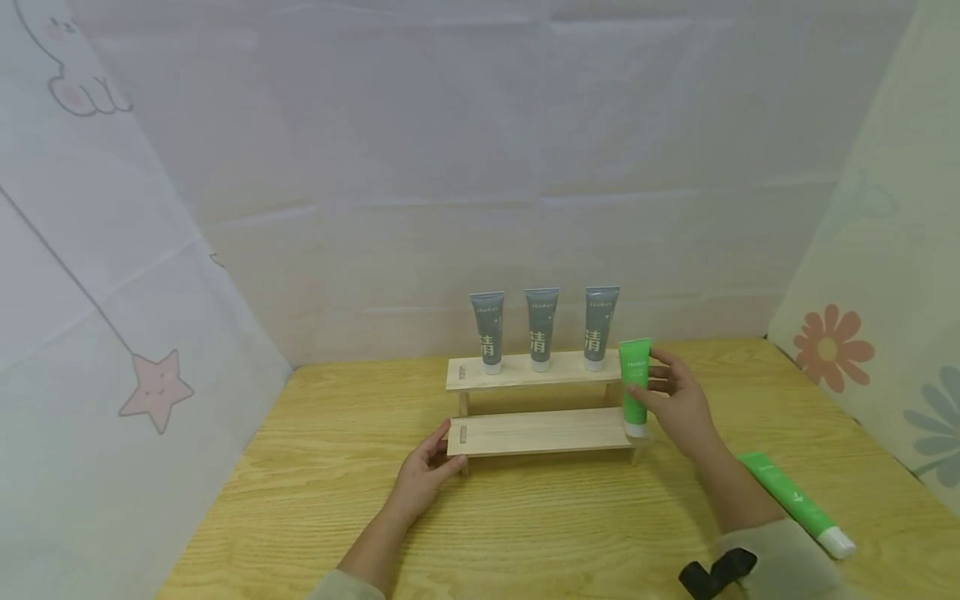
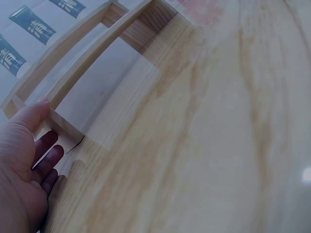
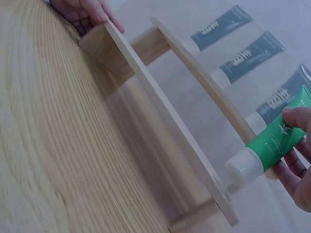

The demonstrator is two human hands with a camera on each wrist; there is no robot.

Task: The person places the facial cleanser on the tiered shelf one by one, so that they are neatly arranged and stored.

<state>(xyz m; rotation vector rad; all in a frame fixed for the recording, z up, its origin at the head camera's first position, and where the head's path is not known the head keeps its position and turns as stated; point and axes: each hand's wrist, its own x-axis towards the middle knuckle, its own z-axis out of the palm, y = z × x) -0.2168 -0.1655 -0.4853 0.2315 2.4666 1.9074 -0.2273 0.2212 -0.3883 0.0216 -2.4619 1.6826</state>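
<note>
A two-tier wooden display stand stands on the table. My left hand [image 1: 422, 477] holds the left end of its lower shelf [image 1: 547, 431], thumb at the front corner. In my right hand [image 1: 681, 410], a green squeeze tube [image 1: 635, 379] is pinched between thumb and fingers. It is upright, white cap [image 3: 244, 167] down, by the right end of the lower shelf; whether the cap touches the wood I cannot tell. Three grey-blue tubes stand caps down in a row on the upper shelf [image 1: 510, 379]: left [image 1: 489, 329], middle [image 1: 541, 327] and right [image 1: 600, 325].
Another green tube [image 1: 795, 496] with a white cap lies on the table [image 1: 337, 492], beside my right forearm. A black strap or clip [image 1: 718, 573] sits at the right sleeve. Pale printed cloth [image 1: 495, 167] hangs behind the table and along both sides.
</note>
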